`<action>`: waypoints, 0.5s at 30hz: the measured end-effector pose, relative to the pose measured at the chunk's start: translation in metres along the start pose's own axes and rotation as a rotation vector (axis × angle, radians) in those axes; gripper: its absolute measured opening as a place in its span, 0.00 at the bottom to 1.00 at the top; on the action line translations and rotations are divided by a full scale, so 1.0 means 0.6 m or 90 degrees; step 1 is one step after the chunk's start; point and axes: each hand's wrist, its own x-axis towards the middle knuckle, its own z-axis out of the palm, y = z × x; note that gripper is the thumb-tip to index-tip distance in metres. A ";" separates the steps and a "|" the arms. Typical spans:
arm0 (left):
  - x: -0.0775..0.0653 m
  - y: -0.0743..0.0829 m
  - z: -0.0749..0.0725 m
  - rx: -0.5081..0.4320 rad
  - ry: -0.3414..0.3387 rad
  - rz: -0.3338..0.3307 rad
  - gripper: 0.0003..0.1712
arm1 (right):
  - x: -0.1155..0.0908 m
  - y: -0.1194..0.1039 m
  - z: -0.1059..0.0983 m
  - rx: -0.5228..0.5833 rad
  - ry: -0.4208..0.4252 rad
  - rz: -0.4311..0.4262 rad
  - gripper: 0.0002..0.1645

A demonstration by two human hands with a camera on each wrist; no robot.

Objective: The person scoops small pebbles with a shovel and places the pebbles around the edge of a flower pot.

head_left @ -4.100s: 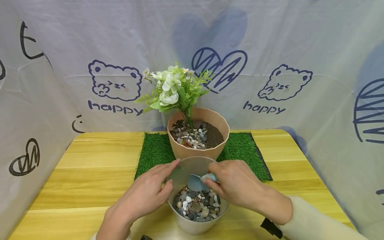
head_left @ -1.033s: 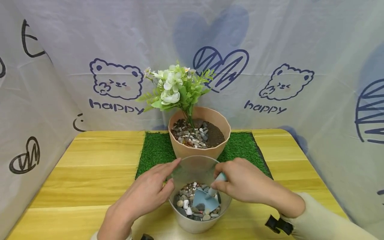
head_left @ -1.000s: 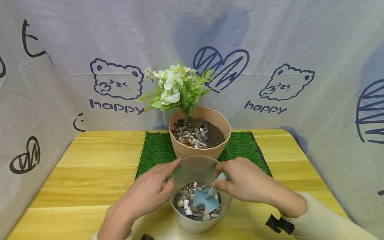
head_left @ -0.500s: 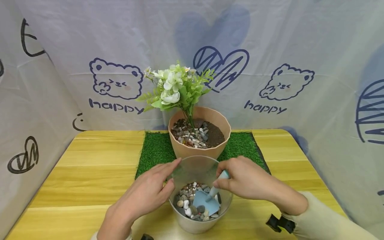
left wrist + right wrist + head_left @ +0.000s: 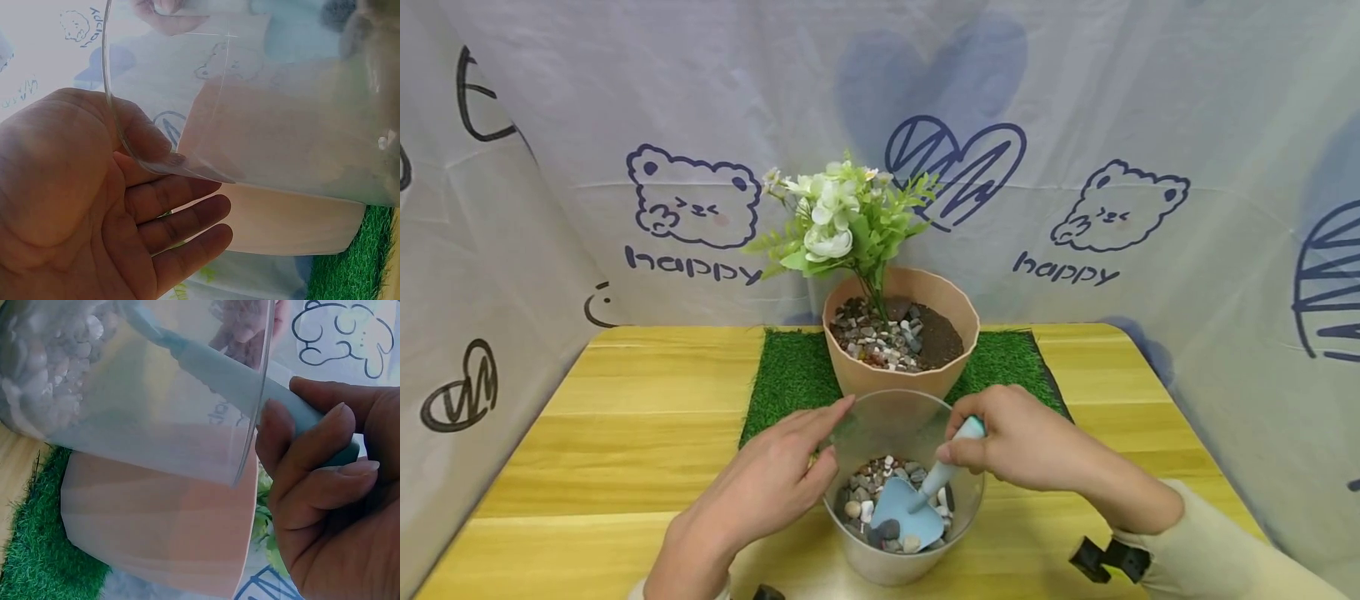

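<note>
Starting from the left of the bench (image 5: 625,417), we see the left hand (image 5: 775,467) with its fingers loosely extended, thumb and forefinger at the left rim of a clear tub (image 5: 887,568), a light touch that probably steadies it. Toward the bench's far edge, white flowers (image 5: 831,217) stand in a flowerpot (image 5: 891,383) on a green mat (image 5: 793,375), stems among pebbles (image 5: 883,346) that likely brace them; bare soil (image 5: 943,337) fills its right side. The tub stands just in front, midway between the bench's side edges, presumably for easy reach. Inside, a blue trowel (image 5: 919,500) rests among stones (image 5: 855,510), blade low toward us, handle leaning right. Rightmost, the right hand (image 5: 1015,450) grips that handle above the rim with curled fingers, which we judge gives control.
</note>
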 end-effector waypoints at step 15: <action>0.001 0.001 -0.001 0.000 0.001 -0.001 0.34 | -0.001 0.013 -0.011 0.154 0.030 0.076 0.13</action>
